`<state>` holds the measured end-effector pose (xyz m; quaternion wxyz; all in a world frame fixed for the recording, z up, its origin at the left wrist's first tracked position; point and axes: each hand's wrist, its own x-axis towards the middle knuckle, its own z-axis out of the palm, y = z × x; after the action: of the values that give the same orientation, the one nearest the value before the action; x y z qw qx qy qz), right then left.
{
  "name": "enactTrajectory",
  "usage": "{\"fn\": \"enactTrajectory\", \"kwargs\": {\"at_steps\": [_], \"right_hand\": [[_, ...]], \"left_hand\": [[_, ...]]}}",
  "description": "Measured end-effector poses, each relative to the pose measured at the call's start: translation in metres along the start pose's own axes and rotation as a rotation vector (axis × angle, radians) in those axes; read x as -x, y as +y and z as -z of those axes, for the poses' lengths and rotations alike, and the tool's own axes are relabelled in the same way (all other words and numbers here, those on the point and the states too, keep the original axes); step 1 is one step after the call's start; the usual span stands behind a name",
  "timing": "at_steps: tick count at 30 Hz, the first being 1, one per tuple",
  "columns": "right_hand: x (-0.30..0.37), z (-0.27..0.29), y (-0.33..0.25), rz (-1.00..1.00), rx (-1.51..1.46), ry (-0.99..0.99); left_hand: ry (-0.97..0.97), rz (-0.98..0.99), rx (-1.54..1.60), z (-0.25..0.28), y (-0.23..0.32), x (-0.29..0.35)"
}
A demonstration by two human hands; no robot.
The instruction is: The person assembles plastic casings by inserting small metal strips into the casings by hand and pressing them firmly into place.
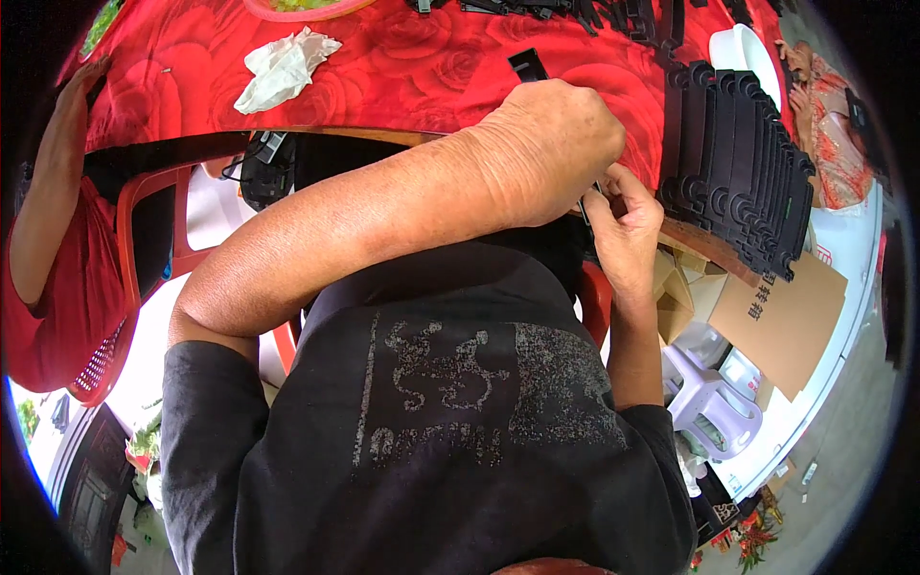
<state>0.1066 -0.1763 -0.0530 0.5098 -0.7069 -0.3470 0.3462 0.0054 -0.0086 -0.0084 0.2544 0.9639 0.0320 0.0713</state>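
Observation:
My left hand (561, 129) reaches across in front of me, its fingers closed and turned away from view. From under it juts the end of a black plastic strip (527, 65), over the red tablecloth (412, 81). Close against it, at the table's edge, my right hand (628, 225) pinches a dark, narrow part of what looks like the same strip between thumb and fingers. The middle of the strip is hidden by my left hand. To the right lies a row of similar black plastic strips (733, 163), packed side by side.
More black pieces (537, 8) lie along the far side. A crumpled white tissue (287, 69) and a pink-rimmed bowl (307, 10) are at left, a white bowl (746, 57) at right. People sit on both sides. A cardboard box (781, 316) and lilac stool (714, 402) stand below right.

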Motion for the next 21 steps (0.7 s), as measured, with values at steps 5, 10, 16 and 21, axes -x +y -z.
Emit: {"fn": "enactTrajectory", "kwargs": {"at_steps": [5, 10, 16, 21], "right_hand": [[0.000, 0.000, 0.001, -0.003, -0.015, 0.029], [-0.001, -0.002, 0.000, -0.035, -0.052, 0.039], [0.000, 0.001, 0.000, -0.023, 0.001, 0.058], [-0.002, 0.000, -0.001, 0.009, 0.009, 0.097]], "left_hand": [[-0.050, 0.115, -0.029, -0.004, 0.003, -0.003], [0.011, 0.095, -0.011, -0.012, -0.003, -0.001], [0.015, 0.109, -0.018, -0.013, -0.003, -0.006], [0.062, 0.195, 0.022, -0.017, -0.003, -0.008]]}}
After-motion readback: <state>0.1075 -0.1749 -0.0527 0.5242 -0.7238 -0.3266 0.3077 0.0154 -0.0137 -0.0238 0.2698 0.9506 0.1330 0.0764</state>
